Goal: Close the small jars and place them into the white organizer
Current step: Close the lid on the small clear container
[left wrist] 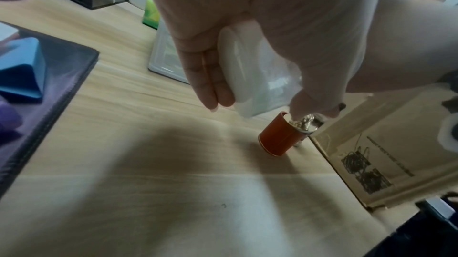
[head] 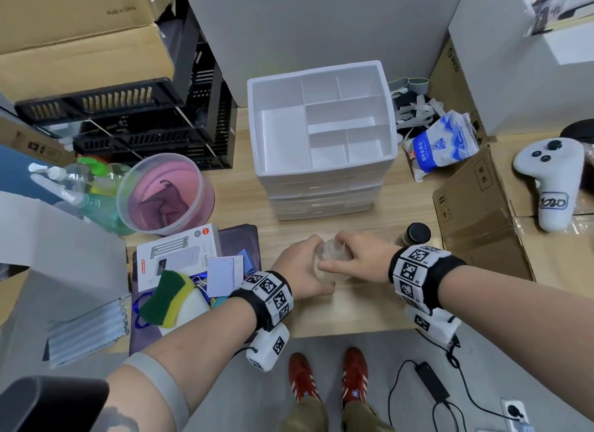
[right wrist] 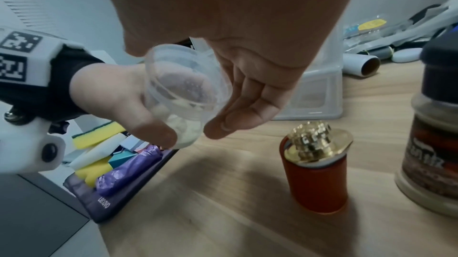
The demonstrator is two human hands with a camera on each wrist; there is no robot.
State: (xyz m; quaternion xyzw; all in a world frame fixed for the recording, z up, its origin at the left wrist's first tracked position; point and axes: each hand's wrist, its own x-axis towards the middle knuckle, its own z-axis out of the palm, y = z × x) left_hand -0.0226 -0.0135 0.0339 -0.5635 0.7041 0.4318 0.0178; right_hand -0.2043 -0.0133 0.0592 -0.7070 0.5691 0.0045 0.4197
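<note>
Both my hands hold one small clear jar [head: 332, 254] just above the wooden table, in front of the white organizer [head: 324, 171]. My left hand [head: 308, 266] grips the jar's body [left wrist: 250, 69], which has white pieces at its bottom. My right hand [head: 345, 254] curls round the clear lid end [right wrist: 178, 93]. The left thumb [right wrist: 153, 130] presses the jar from below in the right wrist view. On the table by my right hand stands a small red bottle [right wrist: 314, 173] with a gold top. The organizer's top compartments are empty.
A dark-lidded spice jar [head: 416, 234] stands right of my hands, with flattened cardboard [head: 475, 213] beyond it. To the left lie a purple tablet [head: 238, 242] with boxes and sponges, and a pink-lined tub [head: 167, 193]. A white controller [head: 553, 180] lies far right.
</note>
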